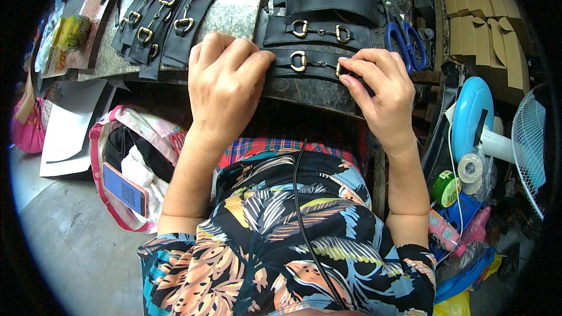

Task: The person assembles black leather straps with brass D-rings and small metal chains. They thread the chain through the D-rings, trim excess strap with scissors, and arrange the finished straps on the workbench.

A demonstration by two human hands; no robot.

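A black leather strap with a brass horsebit-style fitting lies at the front edge of the dark work surface. My left hand is closed, its fingertips pinched at the strap's left end; the grip itself is partly hidden. With thumb and fingertips my right hand pinches the right-hand D-shaped metal ring of that fitting. The left D-ring shows between my hands. Just beyond lies a second black strap with a similar fitting, and past it a plain black strap.
Several finished-looking straps overlap at the left on a speckled stone slab. Blue-handled scissors lie right of my right hand. Folded cardboard pieces, a fan and tape rolls stand right. A phone rests in a bag below left.
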